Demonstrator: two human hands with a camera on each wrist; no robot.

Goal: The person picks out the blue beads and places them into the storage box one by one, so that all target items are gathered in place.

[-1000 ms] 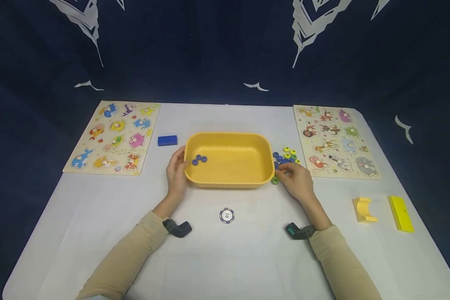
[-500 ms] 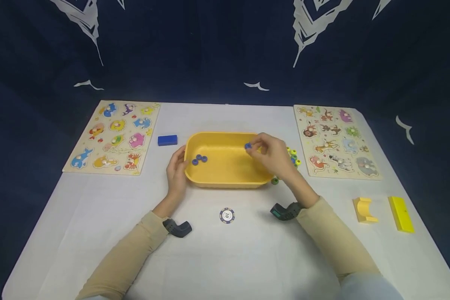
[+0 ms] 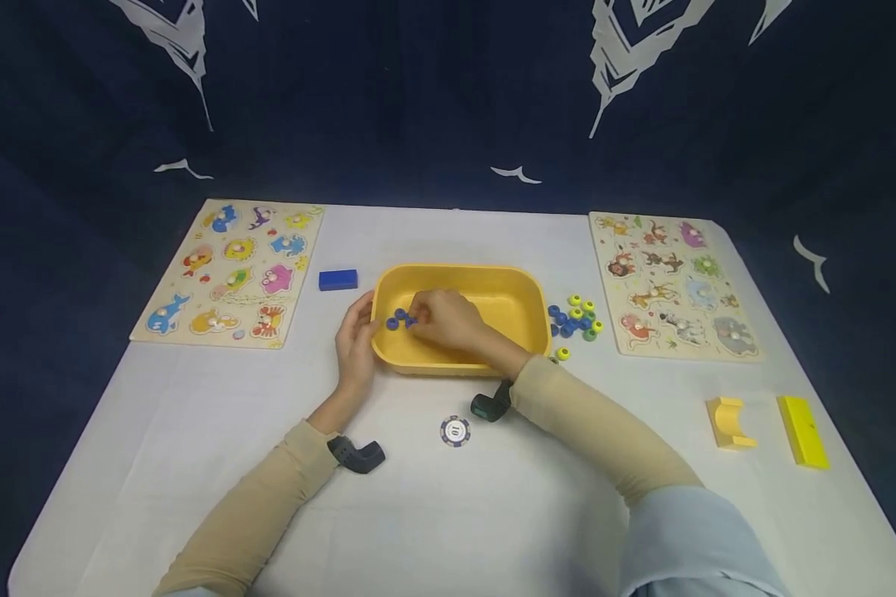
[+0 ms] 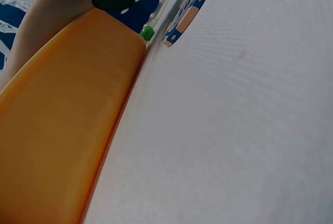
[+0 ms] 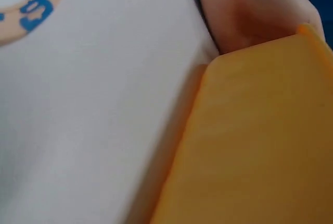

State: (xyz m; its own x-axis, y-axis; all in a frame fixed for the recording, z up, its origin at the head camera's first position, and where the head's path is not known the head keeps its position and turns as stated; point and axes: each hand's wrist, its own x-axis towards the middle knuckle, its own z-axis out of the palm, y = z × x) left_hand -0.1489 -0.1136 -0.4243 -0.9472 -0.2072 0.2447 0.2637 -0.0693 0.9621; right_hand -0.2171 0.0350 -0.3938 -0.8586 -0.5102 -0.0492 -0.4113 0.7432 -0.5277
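The yellow tray (image 3: 485, 365) stands mid-table, its outer wall (image 4: 67, 120) filling the left of the left wrist view. My left hand (image 3: 354, 344) holds the tray's left end, thumb by the rim. Inside the tray, my right hand (image 3: 448, 319) is low at the left end with fingertips pinched together beside a few blue beads (image 3: 392, 324). The bead between those fingertips is mostly hidden. Outside the tray's right end lies a loose cluster of blue, yellow and green beads (image 3: 576, 314). One green bead (image 4: 148, 33) shows past the tray corner in the left wrist view.
A blue block (image 3: 338, 280) lies left of the tray. Animal puzzle boards, one on the left (image 3: 227, 274) and one on the right (image 3: 675, 286), flank it. A poker chip (image 3: 455, 431) lies in front. A cream curved block (image 3: 729, 423) and a yellow block (image 3: 802, 431) lie right.
My right hand has picked a blue bead from the cluster and carried it left over the tray to the beads at its left end. My left hand has stayed at the tray.
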